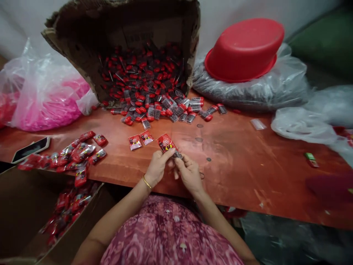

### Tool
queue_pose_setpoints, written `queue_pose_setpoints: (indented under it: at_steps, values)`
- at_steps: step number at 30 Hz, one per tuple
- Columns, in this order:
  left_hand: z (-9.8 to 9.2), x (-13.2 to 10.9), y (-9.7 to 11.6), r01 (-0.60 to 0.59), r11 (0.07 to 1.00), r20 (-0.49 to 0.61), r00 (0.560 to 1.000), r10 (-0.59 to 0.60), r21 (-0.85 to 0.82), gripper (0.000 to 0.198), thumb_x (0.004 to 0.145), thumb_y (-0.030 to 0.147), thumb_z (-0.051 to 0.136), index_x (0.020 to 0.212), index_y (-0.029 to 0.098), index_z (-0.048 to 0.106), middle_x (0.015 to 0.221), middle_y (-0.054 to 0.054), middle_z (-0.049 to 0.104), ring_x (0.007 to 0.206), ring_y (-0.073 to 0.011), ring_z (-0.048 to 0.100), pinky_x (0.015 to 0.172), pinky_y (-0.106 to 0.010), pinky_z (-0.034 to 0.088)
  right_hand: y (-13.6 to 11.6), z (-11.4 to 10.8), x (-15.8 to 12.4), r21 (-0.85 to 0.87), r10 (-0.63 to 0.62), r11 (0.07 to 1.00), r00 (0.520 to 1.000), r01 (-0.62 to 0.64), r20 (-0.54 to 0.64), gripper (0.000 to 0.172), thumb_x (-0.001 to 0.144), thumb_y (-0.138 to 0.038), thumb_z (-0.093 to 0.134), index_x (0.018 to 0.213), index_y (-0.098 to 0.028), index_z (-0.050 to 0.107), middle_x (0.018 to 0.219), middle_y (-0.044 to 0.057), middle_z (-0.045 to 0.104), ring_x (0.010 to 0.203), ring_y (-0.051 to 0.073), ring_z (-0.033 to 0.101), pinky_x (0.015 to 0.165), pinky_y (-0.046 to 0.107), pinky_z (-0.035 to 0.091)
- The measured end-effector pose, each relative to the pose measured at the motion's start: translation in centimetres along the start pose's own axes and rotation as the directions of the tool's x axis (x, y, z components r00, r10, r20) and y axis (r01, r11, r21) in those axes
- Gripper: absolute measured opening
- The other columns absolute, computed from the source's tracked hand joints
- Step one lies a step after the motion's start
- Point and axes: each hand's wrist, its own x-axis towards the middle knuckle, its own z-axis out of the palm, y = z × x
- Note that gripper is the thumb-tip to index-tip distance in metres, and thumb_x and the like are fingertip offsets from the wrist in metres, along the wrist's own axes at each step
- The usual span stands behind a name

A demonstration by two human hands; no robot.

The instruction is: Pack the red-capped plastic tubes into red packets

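Observation:
My left hand point(156, 168) pinches a red printed packet point(164, 141) between thumb and fingers, above the front part of the table. Close beside it, my right hand point(191, 174) has thumb and fingers closed on a small dark, clear-sided container point(177, 155). The container touches the packet's near end; whether it is partly inside I cannot tell. Just beyond my hands lie two flat red packets point(135, 142). Farther back, many dark containers with red caps point(154, 111) spill from a tipped cardboard box point(190, 44).
Filled red packets point(79, 151) lie at the left beside a phone-like dark slab point(31, 149). Below them stands an open carton point(16, 206). A red basin point(245, 48) rests upside down on a full plastic bag point(289, 79). A bag of pink pieces point(46, 106) sits back left.

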Motion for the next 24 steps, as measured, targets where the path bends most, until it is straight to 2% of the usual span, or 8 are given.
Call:
queue_pose_setpoints:
  at_steps: [4,7,11,14,16,19,21,24]
  values:
    - [-0.9,0.7,-0.1,0.086,0.985,0.016,0.996,-0.085,-0.149,0.04,0.058,0.05,0.073,0.059,0.012,0.058,0.051,0.002,0.051,0.046,-0.0079,0.045,0.041,-0.021,0.038,0.2,-0.3,1.9,-0.029,0.099,0.995,0.995,-0.099,0.011,0.028,0.066,-0.043,0.07,0.067,-0.018,0.057,0.051,-0.005,0.058,0.036,0.007,0.048,0.036,0.018,0.04]
    - [-1.1,0.7,-0.6,0.122,0.95,-0.004,0.992,-0.128,-0.286,0.04,0.055,0.048,0.077,0.063,0.012,0.061,0.057,0.0,0.057,0.052,-0.0088,0.05,0.048,-0.021,0.041,0.2,0.2,2.9,-0.087,0.098,0.991,0.995,-0.098,-0.01,0.032,0.063,-0.038,0.073,0.054,-0.018,0.051,0.044,-0.006,0.051,0.037,0.006,0.044,0.037,0.018,0.038]
    - [-2.1,0.9,-0.1,0.128,0.912,-0.046,0.986,-0.158,-0.389,0.035,0.054,0.041,0.08,0.068,0.013,0.064,0.067,-0.002,0.064,0.064,-0.0119,0.059,0.062,-0.023,0.046,0.1,0.8,4.3,-0.208,0.003,0.978,1.0,0.004,0.03,0.035,0.064,-0.038,0.073,0.051,-0.019,0.047,0.045,-0.006,0.048,0.04,0.007,0.042,0.04,0.019,0.035]
    - [-4.2,1.6,1.7,-0.009,0.906,-0.197,0.977,-0.083,-0.423,0.035,0.058,0.042,0.078,0.075,0.014,0.067,0.075,-0.005,0.069,0.072,-0.0156,0.064,0.071,-0.027,0.049,0.0,1.1,6.6,-0.412,-0.09,0.897,0.978,0.161,0.186,0.027,0.077,-0.04,0.06,0.061,-0.019,0.053,0.052,-0.003,0.053,0.046,0.01,0.047,0.045,0.021,0.038]
    - [-6.6,2.2,3.3,-0.171,0.863,-0.377,0.926,-0.024,-0.476,0.034,0.066,0.046,0.071,0.075,0.014,0.067,0.076,-0.006,0.071,0.073,-0.0155,0.065,0.073,-0.027,0.05,-0.2,2.0,8.8,-0.576,-0.163,0.758,0.944,0.307,0.287,0.026,0.086,-0.039,0.047,0.073,-0.019,0.058,0.062,0.001,0.059,0.056,0.013,0.053,0.054,0.025,0.042]
    - [-10.9,3.1,5.6,-0.484,0.723,-0.678,0.735,0.03,-0.493,0.033,0.08,0.049,0.054,0.071,0.019,0.065,0.07,0.0,0.071,0.068,-0.0112,0.066,0.073,-0.024,0.05,-0.3,5.6,12.8,-0.713,-0.243,0.474,0.855,0.516,0.458,0.033,0.087,-0.043,0.046,0.095,-0.015,0.061,0.087,0.012,0.066,0.081,0.023,0.058,0.074,0.036,0.046]
    - [-13.5,3.6,6.6,-0.611,0.624,-0.781,0.624,0.002,-0.486,0.04,0.086,0.052,0.042,0.072,0.022,0.063,0.067,0.002,0.07,0.067,-0.0106,0.066,0.071,-0.023,0.05,0.2,9.5,15.6,-0.697,-0.239,0.307,0.762,0.648,0.603,0.045,0.083,-0.046,0.052,0.109,-0.01,0.058,0.106,0.018,0.062,0.097,0.028,0.054,0.085,0.041,0.043]
    - [-16.1,4.0,6.9,-0.683,0.526,-0.823,0.565,-0.058,-0.507,0.054,0.084,0.062,0.031,0.076,0.018,0.062,0.068,-0.002,0.071,0.069,-0.0133,0.067,0.073,-0.026,0.051,2.0,15.5,19.8,-0.642,-0.191,0.085,0.645,0.762,0.74,0.057,0.081,-0.049,0.053,0.122,-0.01,0.052,0.127,0.02,0.051,0.115,0.034,0.044,0.097,0.049,0.033]
